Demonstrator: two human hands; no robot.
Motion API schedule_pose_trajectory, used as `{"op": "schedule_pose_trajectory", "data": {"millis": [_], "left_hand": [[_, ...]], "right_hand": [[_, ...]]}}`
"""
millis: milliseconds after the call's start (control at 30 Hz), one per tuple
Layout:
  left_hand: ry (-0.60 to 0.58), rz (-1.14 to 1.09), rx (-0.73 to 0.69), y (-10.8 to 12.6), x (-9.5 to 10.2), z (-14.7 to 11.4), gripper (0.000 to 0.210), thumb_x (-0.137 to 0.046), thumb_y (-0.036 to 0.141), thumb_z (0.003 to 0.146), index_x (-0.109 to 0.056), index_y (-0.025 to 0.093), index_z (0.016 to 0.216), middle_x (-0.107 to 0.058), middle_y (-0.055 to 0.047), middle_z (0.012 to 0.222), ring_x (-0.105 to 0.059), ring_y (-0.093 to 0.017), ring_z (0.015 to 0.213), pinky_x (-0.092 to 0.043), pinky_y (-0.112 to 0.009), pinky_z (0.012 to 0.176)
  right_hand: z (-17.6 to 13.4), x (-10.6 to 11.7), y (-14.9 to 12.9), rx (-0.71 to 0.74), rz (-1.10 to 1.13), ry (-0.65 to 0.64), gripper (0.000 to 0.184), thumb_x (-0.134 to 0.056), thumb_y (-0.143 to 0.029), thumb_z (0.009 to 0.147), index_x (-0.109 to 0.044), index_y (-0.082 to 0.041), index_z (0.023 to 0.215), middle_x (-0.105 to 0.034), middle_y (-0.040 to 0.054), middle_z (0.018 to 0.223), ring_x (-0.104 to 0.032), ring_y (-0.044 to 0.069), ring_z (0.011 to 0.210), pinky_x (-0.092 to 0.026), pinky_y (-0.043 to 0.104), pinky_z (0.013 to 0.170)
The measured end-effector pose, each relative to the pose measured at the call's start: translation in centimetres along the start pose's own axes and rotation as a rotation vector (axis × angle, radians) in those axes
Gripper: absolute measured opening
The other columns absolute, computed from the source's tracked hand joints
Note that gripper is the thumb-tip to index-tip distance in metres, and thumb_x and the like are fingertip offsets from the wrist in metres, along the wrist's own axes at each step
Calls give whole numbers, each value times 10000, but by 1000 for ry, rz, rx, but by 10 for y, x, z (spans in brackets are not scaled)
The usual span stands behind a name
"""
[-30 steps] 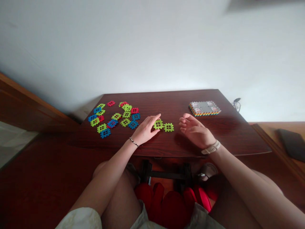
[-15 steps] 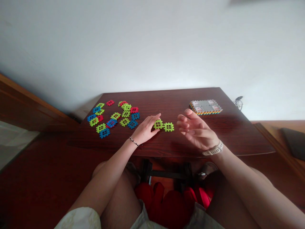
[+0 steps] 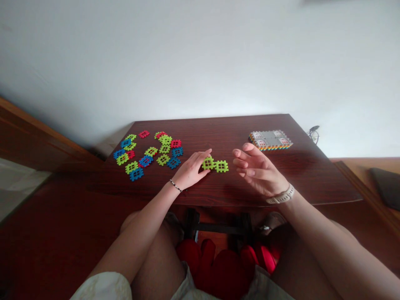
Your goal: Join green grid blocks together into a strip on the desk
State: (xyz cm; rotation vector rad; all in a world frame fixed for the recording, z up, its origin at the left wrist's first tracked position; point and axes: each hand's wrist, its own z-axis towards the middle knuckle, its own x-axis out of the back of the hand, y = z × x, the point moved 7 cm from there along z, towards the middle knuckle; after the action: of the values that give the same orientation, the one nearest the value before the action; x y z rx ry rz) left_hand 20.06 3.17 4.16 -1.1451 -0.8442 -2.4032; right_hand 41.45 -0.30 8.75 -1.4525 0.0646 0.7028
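Left hand lies flat, fingers pressing two joined green tiles; right hand hovers wide-spread, holding nothing.

Glossy wood table, plastic tiles

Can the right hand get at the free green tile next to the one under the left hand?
Probably yes. The right hand hovers open just beside the green tile, with only bare table between them. The left hand rests on the joined neighbouring tile, not this one.

loose tiles far left; grey tile stack far right; table
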Motion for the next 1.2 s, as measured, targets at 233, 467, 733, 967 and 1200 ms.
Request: {"op": "schedule_pose_trajectory", "data": {"millis": [233, 467, 733, 967, 1200], "left_hand": [[-8, 2, -2, 0, -1, 0, 921, -749, 184, 1003, -230, 358, 1744, -682, -109, 1435, -668, -310, 1342, -593, -555, 1171], [-17, -5, -4, 0, -1, 0, 932, -768, 167, 985, -245, 337, 1738, -684, -118, 1417, -668, -304, 1333, -585, -533, 1173], [-34, 1, -2, 1, -2, 1, 898, -749, 178, 1001, -247, 320, 1733, -684, -116, 1415, -671, -299, 1336, -587, -514, 1168], [-53, -2, -18, 3, -5, 1, 894, -768, 175, 992, -268, 307, 1722, -703, -101, 1407, -679, -289, 1315, -589, -517, 1162], [-83, -28, -24, 1, -8, -1, 922, -778, 156, 977, -266, 313, 1728, -708, -94, 1417, -687, -282, 1308, -604, -501, 1141]], "right_hand": [[3, 20, 4, -14, -190, 114, 491, -875, -519, 793, -646, -356, 1196, -726, 9, 909, -681, 235, 828, -618, 420, 807], [9, 42, 9, -41, -242, 188, 563, -984, -540, 736, -668, -306, 1139, -799, 22, 938, -719, 208, 810, -613, 370, 814], [10, 69, 17, 0, -719, 244, 314, -815, -443, 912, -742, -241, 1141, -816, 50, 926, -743, 214, 771, -616, 354, 741], [9, 69, 24, 156, -1047, 208, 327, -657, -160, 878, -758, -242, 1178, -794, 82, 1235, -784, 254, 1065, -651, 411, 963], [9, 54, 21, 258, -1258, 148, 398, -539, -69, 912, -753, -238, 1201, -772, 72, 1072, -742, 249, 941, -626, 406, 887]]}}
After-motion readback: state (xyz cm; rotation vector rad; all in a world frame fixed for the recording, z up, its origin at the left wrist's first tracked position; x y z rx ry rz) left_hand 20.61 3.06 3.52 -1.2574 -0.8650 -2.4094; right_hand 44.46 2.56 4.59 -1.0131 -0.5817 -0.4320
